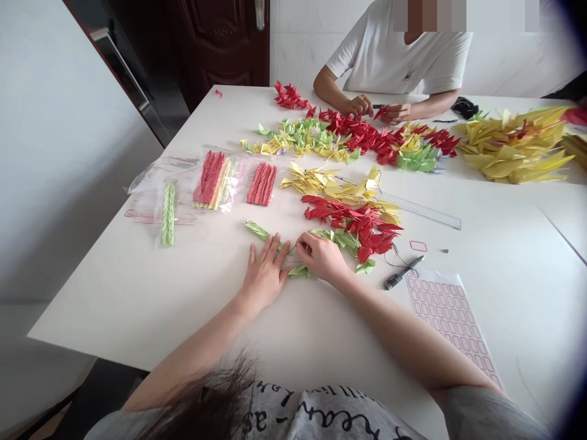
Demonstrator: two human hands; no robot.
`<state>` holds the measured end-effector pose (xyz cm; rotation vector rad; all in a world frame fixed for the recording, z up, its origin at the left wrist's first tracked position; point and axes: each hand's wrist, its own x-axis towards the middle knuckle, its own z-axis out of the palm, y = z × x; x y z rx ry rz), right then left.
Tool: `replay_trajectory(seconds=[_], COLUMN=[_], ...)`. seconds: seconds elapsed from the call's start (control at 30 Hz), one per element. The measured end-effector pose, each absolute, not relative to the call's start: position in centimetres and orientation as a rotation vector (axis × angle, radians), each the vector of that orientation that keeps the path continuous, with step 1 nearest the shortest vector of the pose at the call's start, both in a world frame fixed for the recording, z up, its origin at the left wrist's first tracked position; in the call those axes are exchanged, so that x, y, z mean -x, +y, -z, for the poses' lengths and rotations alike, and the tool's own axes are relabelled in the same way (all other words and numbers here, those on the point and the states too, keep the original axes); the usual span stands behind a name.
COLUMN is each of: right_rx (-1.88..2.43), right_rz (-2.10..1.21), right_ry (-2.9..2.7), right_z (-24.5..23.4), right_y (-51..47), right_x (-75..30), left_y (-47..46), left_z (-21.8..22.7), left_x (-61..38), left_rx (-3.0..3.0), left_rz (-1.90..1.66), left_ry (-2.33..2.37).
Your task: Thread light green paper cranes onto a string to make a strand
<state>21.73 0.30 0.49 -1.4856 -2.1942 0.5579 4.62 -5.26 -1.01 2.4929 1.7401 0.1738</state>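
Observation:
My left hand (266, 269) lies flat on the table, fingers spread, over the near end of a strand of flattened green folded-paper pieces (257, 230). Close beside it, my right hand (321, 255) is closed in a pinch on a thin dark thread (293, 249) running toward my left fingers. Green folded-paper birds (300, 271) lie under and around my right hand. Just beyond it are strings of red paper birds (353, 221) and yellow paper birds (316, 181). What lies beneath my palms is hidden.
Packed red paper strands (261, 184) and clear bags with more strands (169, 214) lie at left. A pen (403, 273), label sheet (452, 318) and clear ruler (422, 211) are at right. Across the table (137, 293), a person in white (394, 61) handles a red paper piece.

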Motion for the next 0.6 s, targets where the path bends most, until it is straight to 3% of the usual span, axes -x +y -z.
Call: replay_trajectory(seconds=[0.17, 0.3, 0.6], right_rx=[1.512, 1.512, 1.356], right_rz=[-0.607, -0.667, -0.894], right_ry=[-2.161, -2.139, -1.944], right_z=[-0.6, -0.6, -1.5], right_y=[0.5, 0.7, 0.7], right_x=[-21.8, -21.8, -22.0], left_y=[-4.5, -2.8, -1.9], left_z=[0.7, 1.0, 1.1], left_x=[-3.6, -1.8, -0.6], left_rx=[-2.496, -2.381, -2.336], left_rz=[-0.270, -0.446, -0.254], left_ry=[1.675, 1.892, 1.927])
